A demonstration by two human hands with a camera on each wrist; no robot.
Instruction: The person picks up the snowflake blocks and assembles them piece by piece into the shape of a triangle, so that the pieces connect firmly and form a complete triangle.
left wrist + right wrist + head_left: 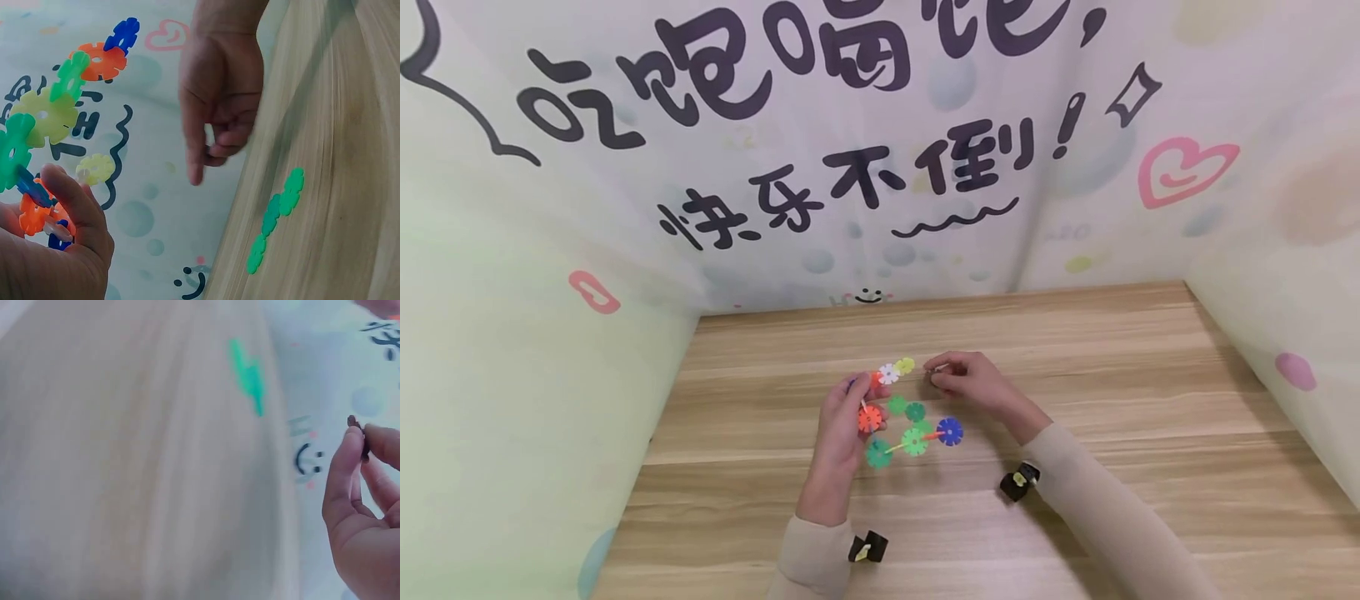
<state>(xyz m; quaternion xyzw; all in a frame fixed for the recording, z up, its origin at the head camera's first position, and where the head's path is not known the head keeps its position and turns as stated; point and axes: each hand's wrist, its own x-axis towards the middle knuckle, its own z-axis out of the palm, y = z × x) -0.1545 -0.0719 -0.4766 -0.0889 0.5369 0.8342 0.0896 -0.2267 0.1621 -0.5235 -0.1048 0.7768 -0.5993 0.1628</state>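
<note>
My left hand (838,425) grips a chain of slotted plastic snowflake discs (914,442) and holds it above the table. Yellow-green, green, orange and blue discs run out from one side of the grip. A white disc (889,373) and a yellow disc (95,169) stick out on the other side. Between thumb and fingers, my right hand (973,382) pinches a small dark brown snowflake disc (365,447), seen nearly edge-on. That disc is apart from the chain. Fingers partly hide the orange and dark blue discs within the left grip.
A short joined strip of green discs (271,214) lies on the wooden table (737,475), below and beyond the held chain. Printed fabric walls (865,267) border the table at the back and sides. Small black devices (1019,482) sit by both sleeves.
</note>
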